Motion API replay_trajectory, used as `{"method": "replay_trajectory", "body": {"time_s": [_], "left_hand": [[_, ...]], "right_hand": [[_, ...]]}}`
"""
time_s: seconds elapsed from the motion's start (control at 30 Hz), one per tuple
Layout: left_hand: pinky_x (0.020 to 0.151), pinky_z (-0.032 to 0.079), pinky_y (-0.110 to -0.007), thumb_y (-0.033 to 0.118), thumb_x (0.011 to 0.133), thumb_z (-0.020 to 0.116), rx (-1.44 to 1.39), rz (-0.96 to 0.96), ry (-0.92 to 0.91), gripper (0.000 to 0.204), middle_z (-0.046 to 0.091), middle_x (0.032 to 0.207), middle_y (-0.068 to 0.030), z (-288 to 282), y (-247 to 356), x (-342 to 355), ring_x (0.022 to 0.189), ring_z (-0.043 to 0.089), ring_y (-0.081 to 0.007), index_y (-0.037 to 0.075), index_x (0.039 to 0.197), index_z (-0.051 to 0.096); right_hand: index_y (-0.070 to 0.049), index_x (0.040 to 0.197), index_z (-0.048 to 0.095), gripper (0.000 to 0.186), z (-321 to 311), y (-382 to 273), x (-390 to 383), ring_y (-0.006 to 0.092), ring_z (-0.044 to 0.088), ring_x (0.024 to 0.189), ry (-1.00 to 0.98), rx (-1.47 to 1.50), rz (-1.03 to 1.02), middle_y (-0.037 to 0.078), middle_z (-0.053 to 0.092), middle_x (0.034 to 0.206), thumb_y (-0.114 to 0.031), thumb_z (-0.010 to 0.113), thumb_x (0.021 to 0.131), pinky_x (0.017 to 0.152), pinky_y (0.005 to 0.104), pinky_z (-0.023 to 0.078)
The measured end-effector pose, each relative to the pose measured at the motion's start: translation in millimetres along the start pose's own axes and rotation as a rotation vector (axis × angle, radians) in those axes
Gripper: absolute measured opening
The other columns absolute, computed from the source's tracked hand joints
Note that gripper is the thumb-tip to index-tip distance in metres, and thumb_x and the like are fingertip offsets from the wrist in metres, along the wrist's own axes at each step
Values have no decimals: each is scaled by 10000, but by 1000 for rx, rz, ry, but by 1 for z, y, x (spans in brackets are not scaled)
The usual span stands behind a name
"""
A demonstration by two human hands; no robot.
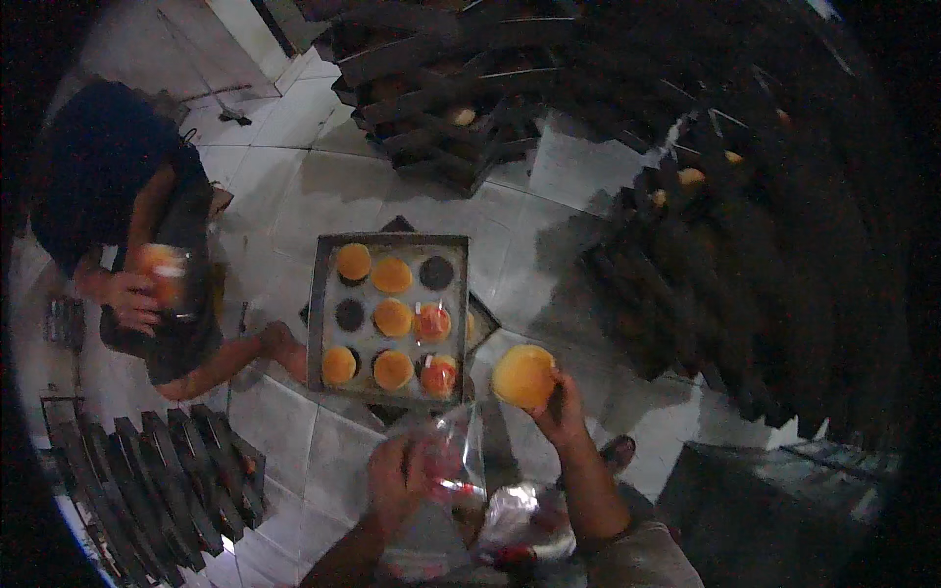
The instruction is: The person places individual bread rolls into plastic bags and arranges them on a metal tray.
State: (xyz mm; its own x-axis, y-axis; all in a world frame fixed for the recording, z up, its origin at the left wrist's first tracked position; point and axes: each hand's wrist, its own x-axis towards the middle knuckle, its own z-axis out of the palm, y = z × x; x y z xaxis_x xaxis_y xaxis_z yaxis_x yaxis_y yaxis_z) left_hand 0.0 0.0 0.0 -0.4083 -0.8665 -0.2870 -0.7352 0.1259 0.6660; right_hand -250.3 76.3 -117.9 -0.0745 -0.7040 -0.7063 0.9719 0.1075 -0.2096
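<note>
My right hand (563,416) grips a round golden bun (522,377) by its right edge, just right of the tray. My left hand (394,478) is closed on a clear plastic bag (459,453) with red print, below the tray's near edge. On the square metal tray (317,328) sit several golden buns (393,318). Two at its right side, such as this wrapped bun (438,374), are in clear bags with red print. Two dark round spots (436,273) show between the buns. A shiny pile of plastic bags (527,522) lies near my lap.
At the left another person (108,186) sits holding a wrapped bun (165,272). Stacks of dark trays stand at the far side (441,88), right (725,265) and lower left (157,490). A dark box-like surface (765,490) is at lower right, on the tiled floor (265,196).
</note>
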Motion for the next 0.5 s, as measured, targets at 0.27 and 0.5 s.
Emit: {"method": "replay_trajectory", "body": {"time_s": [0.27, 0.5], "left_hand": [[665, 461, -327, 191, 910, 508, -483, 95, 63, 215, 616, 770, -119, 45, 53, -16, 713, 603, -208, 6, 1006, 557], [601, 457, -273, 209, 926, 497, -871, 65, -310, 217, 583, 725, -40, 41, 88, -73, 629, 552, -124, 16, 989, 574]], "right_hand": [[-53, 1181, 472, 447, 21, 7, -173, 221, 561, 1019, -211, -259, -179, 86, 564, 1109, -317, 557, 831, 877, 356, 458], [-12, 1186, 456, 463, 5, 22, -261, 192, 575, 984, -165, -412, -329, 95, 575, 1084, -266, 584, 820, 847, 318, 458]]}}
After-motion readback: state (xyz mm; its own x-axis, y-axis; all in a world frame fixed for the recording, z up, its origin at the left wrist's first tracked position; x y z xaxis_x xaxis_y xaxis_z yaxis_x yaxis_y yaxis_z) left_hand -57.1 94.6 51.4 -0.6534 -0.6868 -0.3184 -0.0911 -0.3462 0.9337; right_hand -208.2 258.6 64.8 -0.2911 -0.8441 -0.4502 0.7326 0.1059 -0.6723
